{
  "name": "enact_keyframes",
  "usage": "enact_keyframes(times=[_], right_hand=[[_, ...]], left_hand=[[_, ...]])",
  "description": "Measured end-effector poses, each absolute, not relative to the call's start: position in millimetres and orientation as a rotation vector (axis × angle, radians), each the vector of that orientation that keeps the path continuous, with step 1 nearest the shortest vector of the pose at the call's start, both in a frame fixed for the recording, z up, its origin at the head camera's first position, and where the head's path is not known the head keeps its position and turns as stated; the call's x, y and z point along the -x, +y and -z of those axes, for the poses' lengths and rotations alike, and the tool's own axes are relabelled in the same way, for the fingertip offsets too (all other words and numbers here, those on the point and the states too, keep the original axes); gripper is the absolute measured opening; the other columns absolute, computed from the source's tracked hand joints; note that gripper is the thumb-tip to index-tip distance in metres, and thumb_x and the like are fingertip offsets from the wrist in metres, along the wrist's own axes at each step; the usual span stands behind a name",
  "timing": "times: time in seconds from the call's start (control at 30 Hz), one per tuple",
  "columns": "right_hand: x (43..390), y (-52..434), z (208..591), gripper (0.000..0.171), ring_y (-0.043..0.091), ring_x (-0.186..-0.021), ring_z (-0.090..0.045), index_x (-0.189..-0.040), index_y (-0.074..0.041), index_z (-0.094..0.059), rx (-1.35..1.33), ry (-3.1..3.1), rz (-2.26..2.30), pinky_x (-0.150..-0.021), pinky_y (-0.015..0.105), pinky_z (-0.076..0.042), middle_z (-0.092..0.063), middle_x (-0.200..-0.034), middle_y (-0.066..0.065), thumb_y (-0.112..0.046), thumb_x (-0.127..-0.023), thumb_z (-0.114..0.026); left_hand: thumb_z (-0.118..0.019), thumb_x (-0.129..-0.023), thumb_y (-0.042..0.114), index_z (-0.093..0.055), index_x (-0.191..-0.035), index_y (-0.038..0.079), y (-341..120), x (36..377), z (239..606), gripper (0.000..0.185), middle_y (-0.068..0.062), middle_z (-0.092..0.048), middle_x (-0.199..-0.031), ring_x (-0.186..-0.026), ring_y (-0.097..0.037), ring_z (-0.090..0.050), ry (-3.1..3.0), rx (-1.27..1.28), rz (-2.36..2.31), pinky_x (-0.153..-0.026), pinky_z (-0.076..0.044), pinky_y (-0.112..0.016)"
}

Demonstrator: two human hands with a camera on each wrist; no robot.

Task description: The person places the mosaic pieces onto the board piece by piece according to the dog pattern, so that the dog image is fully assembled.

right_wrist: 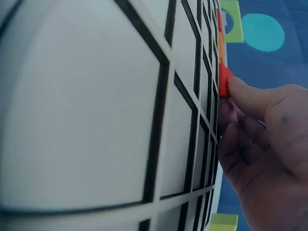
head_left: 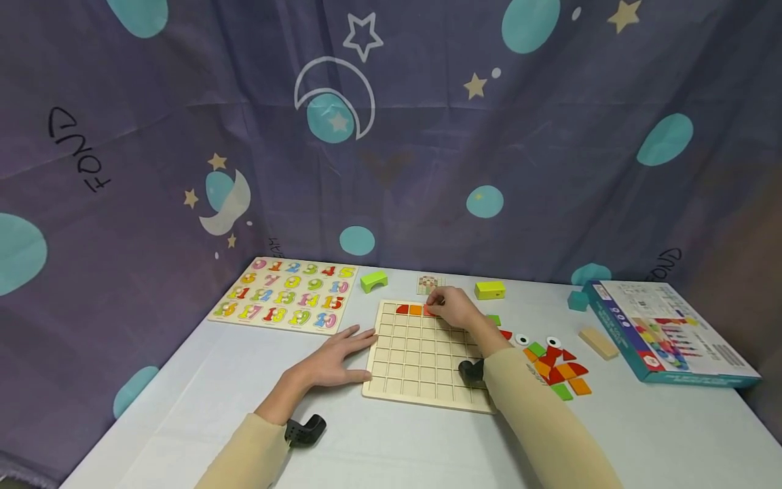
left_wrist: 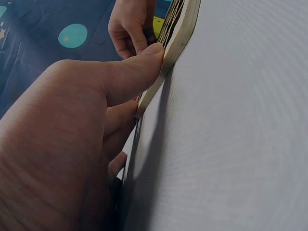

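A wooden grid board (head_left: 406,370) lies on the white table, its top row holding a red piece (head_left: 402,309) and an orange square (head_left: 415,310) at the left. My right hand (head_left: 455,309) pinches another red piece (right_wrist: 224,82) between thumb and fingers, at the top row beside the orange square. Whether that piece sits fully in its cell, I cannot tell. At the board's left edge my left hand (head_left: 332,360) rests with fingers spread; in the left wrist view its thumb (left_wrist: 139,72) touches the rim. Part of the board's right side is hidden by my right arm.
Loose red, orange and green pieces (head_left: 559,373) lie right of the board. A number puzzle (head_left: 281,295) stands back left. Behind the board are a green arch block (head_left: 374,281), a patterned card (head_left: 425,284) and a yellow-green block (head_left: 490,291). A boxed toy (head_left: 672,333) is far right.
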State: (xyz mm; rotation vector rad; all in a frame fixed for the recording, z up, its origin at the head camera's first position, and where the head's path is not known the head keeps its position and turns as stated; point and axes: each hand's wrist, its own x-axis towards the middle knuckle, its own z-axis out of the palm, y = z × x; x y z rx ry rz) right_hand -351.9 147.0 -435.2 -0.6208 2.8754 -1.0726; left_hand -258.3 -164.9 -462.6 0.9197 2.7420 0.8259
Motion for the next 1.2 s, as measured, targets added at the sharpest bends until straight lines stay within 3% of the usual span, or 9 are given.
enact_keyframes(times=[0.6, 0.87, 1.2], right_hand=[[345.3, 146.1, 431.1, 0.004, 0.021, -0.085, -0.062, -0.095, -0.003, -0.072, 0.593, 2.872, 0.966, -0.077, 0.038, -0.054, -0.068, -0.090, 0.003, -0.007, -0.095, -0.071], [338.2, 163.0, 419.5, 0.007, 0.024, -0.084, -0.062, -0.101, -0.002, -0.071, 0.583, 2.806, 1.117, -0.067, 0.035, -0.052, -0.064, -0.094, 0.007, -0.007, -0.096, -0.069], [325.8, 200.9, 404.9, 0.019, 0.029, -0.093, -0.063, -0.112, 0.000, -0.069, 0.532, 2.853, 1.124, -0.080, 0.043, -0.055, -0.065, -0.102, 0.011, -0.013, -0.099, -0.066]], left_hand=[[-0.072, -0.089, 0.048, -0.046, -0.154, 0.020, -164.7, 258.1, 464.0, 0.075, 0.008, -0.035, -0.161, -0.152, -0.030, -0.016, 2.751, -0.901, -0.820, -0.117, -0.019, -0.062], [-0.072, -0.089, 0.048, -0.047, -0.153, 0.018, -162.9, 256.8, 462.2, 0.075, 0.005, -0.037, -0.160, -0.151, -0.033, -0.018, 2.748, -0.945, -0.826, -0.117, -0.019, -0.061], [-0.072, -0.088, 0.048, -0.047, -0.153, 0.018, -162.6, 255.7, 460.6, 0.076, 0.005, -0.036, -0.160, -0.151, -0.034, -0.017, 2.746, -0.923, -0.826, -0.117, -0.019, -0.062]])
